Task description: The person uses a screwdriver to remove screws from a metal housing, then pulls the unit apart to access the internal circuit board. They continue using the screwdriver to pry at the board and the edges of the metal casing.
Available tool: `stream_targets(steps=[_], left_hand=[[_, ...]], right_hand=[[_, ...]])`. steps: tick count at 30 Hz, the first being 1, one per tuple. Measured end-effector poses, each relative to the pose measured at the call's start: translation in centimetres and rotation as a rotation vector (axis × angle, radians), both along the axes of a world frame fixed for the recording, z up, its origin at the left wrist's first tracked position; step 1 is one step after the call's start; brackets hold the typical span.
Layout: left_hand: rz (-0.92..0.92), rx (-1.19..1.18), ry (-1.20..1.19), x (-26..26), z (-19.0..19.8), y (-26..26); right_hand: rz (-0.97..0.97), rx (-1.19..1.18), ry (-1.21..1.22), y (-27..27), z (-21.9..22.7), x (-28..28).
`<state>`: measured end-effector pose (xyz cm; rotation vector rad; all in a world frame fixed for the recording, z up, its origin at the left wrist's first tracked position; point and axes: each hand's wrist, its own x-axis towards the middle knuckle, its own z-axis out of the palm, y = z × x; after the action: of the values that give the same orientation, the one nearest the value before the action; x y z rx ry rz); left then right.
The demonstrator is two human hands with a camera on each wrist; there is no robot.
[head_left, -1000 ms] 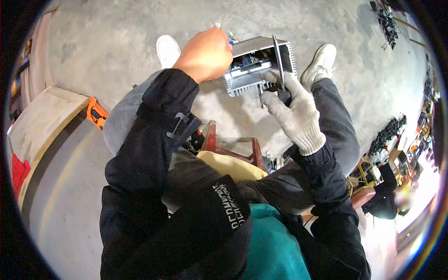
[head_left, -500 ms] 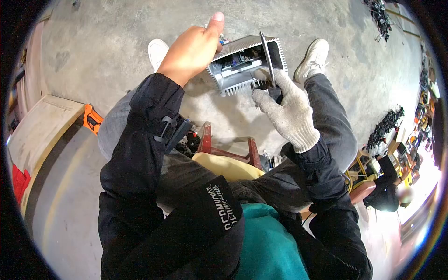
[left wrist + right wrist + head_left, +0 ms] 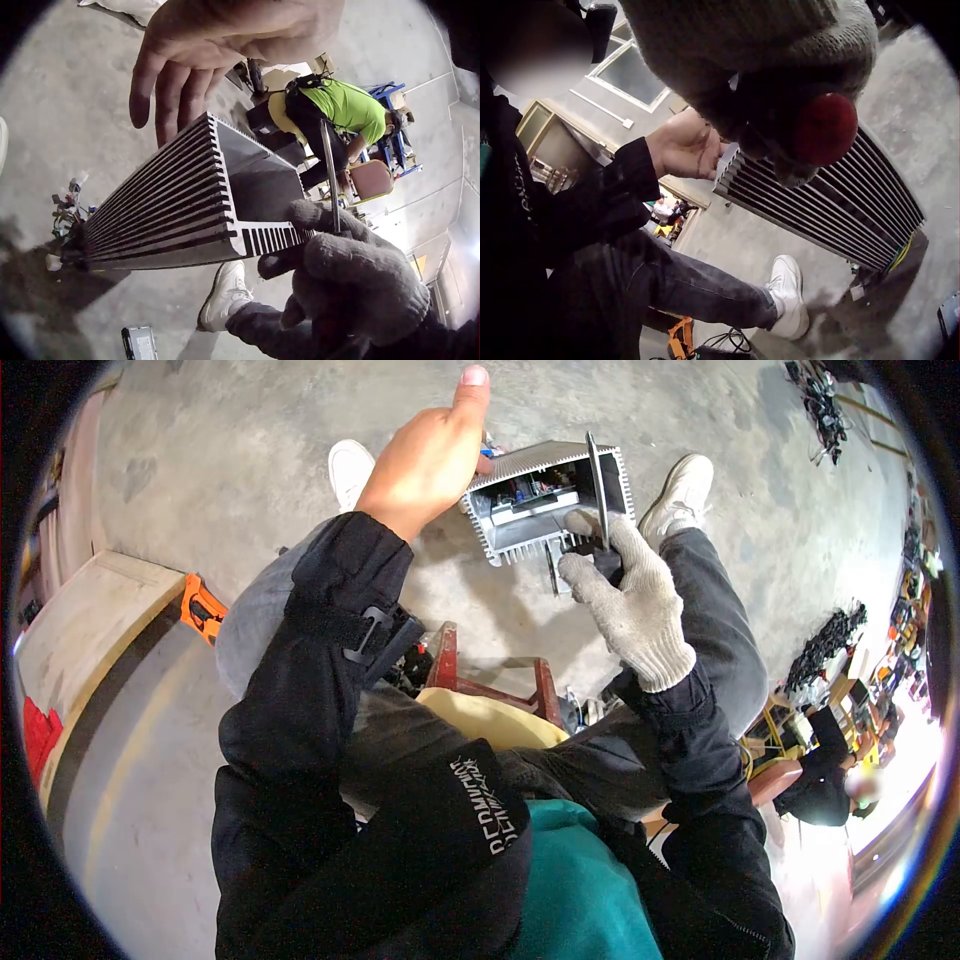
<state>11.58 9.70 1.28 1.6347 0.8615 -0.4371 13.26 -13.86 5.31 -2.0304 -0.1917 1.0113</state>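
Observation:
A grey finned metal housing (image 3: 545, 490) with circuit parts inside is held up above the floor between both hands. My bare left hand (image 3: 430, 460) lies against its left end, thumb up; in the left wrist view its straight fingers (image 3: 172, 82) touch the ribbed housing (image 3: 180, 210). My right hand (image 3: 625, 585), in a white knit glove, grips the housing's near right corner together with a thin flat plate (image 3: 597, 485) standing on edge. The right wrist view shows the glove (image 3: 780, 60) close up, a red round part (image 3: 825, 127) under it, and the fins (image 3: 817, 202).
A red stool (image 3: 495, 680) stands between my legs on the concrete floor, with white shoes (image 3: 685, 490) either side of the housing. An orange tool (image 3: 200, 605) lies left, black cable piles (image 3: 830, 640) right. A seated person (image 3: 830, 770) is at far right.
My left hand, a fist one second ago, has opened with the thumb raised and fingers laid on the housing. The housing shifted slightly left and back; the right hand keeps its grip.

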Motion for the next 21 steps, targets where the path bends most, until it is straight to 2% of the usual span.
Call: stream_targets(steps=[5,12,15,21], left_hand=[[-0.063,0.036,0.009,0.04,0.00,0.19],[-0.006,0.011,-0.001,0.24,0.46,-0.18],[0.016,0.090,-0.027,0.39,0.47,-0.30],[0.006,0.037,-0.019,0.28,0.46,-0.13]], right_hand=[[0.024,-0.072,0.011,0.01,0.01,0.18],[0.012,-0.008,0.001,0.10,0.18,0.15],[0.016,-0.011,-0.010,0.05,0.06,0.13],[0.032,-0.006,-0.029,-0.08,-0.23,-0.01]])
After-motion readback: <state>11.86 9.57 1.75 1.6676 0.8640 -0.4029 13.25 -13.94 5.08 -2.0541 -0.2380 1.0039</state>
